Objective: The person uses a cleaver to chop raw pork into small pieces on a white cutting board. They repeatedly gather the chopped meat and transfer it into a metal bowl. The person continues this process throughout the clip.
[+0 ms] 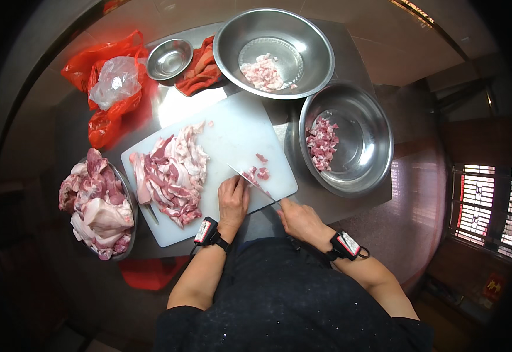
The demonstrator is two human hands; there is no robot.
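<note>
My right hand [299,218] grips a kitchen knife [256,184] by its handle, the blade slanting up and left over a white cutting board [238,123]. Close against the blade, my left hand [233,198] has its fingers bent down at the board; whatever lies under them is mostly hidden. Small cut pieces of red meat [262,173] lie just right of the blade. On the board's left half rests a heap of raw meat and fat strips [172,171]. Part of another blade [150,213] pokes out beneath that heap, at the board's lower left edge.
Left of the board, a metal bowl [133,211] is piled with large raw meat chunks [102,207]. A big steel basin [317,48] holds diced fat; another basin [366,132] holds diced red meat. Behind are a small steel bowl [170,59], a red cloth [201,66] and red plastic bags [106,123].
</note>
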